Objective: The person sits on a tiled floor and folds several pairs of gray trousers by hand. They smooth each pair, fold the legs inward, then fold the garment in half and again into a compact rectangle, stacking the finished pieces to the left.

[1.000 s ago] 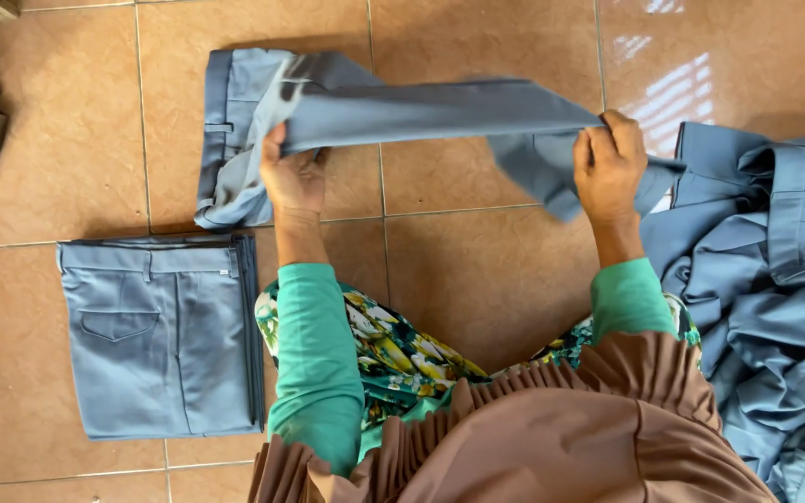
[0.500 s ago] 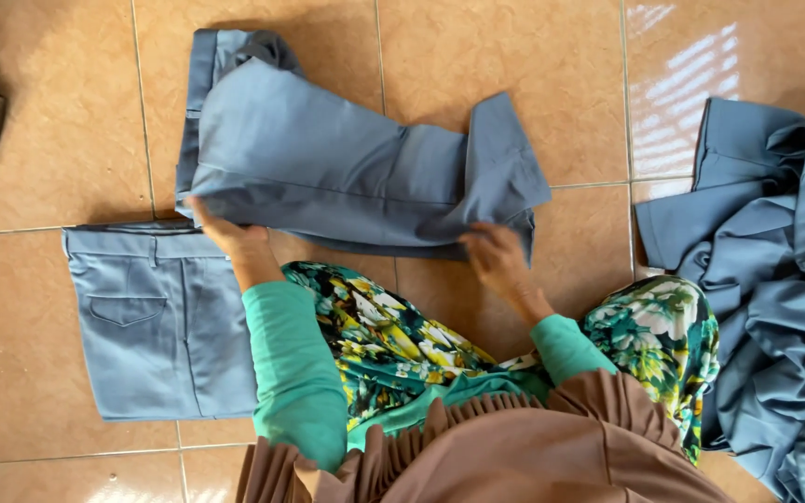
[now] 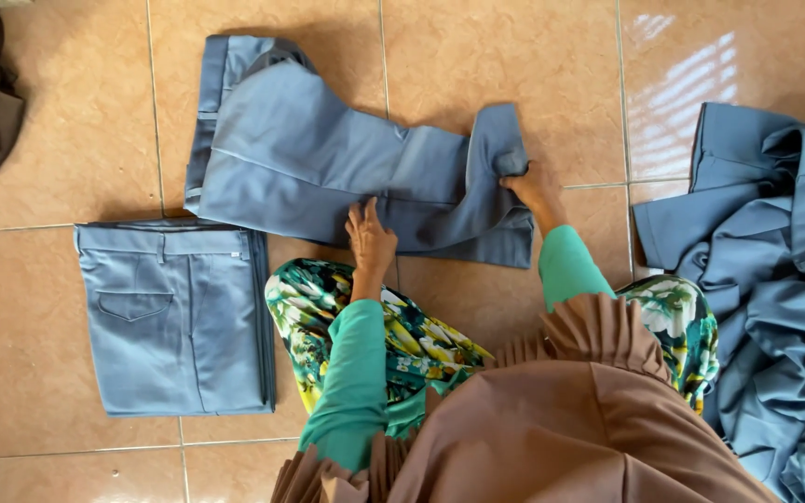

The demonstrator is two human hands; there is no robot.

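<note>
The blue-grey trousers (image 3: 328,168) now lie flat on the tiled floor (image 3: 514,56), doubled over lengthwise, with the waistband away to the left of the fingers and the leg ends bunched at the right. A second ago they hung in the air between both hands; half a second ago they were just being laid down. So the laying-out is done and the work has moved on to smoothing and tucking.

The left hand (image 3: 370,240) rests open, fingers spread and pressing the near edge of the cloth. The right hand (image 3: 535,186) is closed on the folded leg end, though how much cloth it pinches is hard to see from here.

Left of the left fingers sits a folded pair (image 3: 179,317), unmoved since the earlier frames. Right of the right fingers is a heap of blue-grey clothes (image 3: 775,279).
</note>
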